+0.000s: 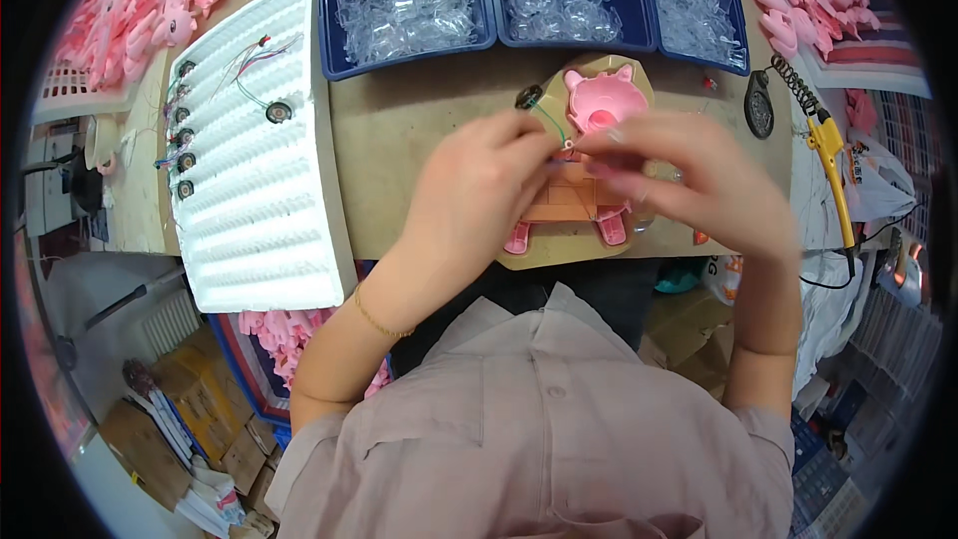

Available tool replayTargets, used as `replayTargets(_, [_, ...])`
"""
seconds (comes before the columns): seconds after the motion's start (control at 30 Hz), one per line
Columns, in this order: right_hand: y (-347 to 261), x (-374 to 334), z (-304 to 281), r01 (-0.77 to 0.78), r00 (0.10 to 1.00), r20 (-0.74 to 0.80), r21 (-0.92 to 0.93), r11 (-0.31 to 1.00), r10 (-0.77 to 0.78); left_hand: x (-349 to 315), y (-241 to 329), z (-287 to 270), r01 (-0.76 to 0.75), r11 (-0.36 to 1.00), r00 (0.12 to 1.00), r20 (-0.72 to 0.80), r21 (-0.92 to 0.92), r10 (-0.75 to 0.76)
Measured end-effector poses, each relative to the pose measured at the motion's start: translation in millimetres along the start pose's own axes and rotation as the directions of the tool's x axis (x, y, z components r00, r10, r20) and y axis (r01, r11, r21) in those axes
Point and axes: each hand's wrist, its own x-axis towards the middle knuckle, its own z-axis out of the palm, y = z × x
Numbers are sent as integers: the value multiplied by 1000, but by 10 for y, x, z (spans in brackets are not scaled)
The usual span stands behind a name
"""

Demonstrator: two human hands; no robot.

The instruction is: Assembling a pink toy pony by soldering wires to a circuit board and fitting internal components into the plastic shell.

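A pink toy shell half [606, 98] with a hollow, eared head lies face down in a tan shaped holder [639, 75] on the workbench. Its two pink feet show below an orange-brown part [566, 195] in the middle. My left hand [474, 185] is closed at the left of the shell, its fingertips pinching a green wire [552, 120] that leads to a small round black speaker [529, 97]. My right hand [704, 175] reaches in from the right; thumb and forefinger come together near the wire's end, and what they hold is too small to make out.
Blue bins [409, 65] of clear plastic parts stand along the back. A white ridged foam tray [254, 195] with wired speakers [278, 113] lies at left. A yellow-handled tool [833, 165] with a coiled spring holder is at right. Pink toy parts [130, 20] pile up in both far corners.
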Motion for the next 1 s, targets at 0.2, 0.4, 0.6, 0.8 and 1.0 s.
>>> replayTargets(0.2, [214, 137, -122, -244, 969, 14, -105, 964, 247, 23, 28, -13, -135, 988, 990, 46, 70, 132])
replayTargets(0.4, [355, 741, 223, -101, 893, 398, -273, 957, 208, 53, 60, 30, -117, 993, 991, 62, 20, 116])
replayTargets(0.6, [448, 242, 114, -177, 984, -63, -149, 973, 169, 34, 32, -45, 272, 925, 959, 153, -266, -238])
replayTargets(0.8, [549, -293, 373, -200, 953, -282, -317, 927, 109, 52, -23, 14, 509, 751, 861, 242, -420, -447])
replayTargets(1.0, [639, -237, 236, -33, 978, -202, -425, 905, -59, 69, -79, 14, 438, 811, 898, 229, -388, -376])
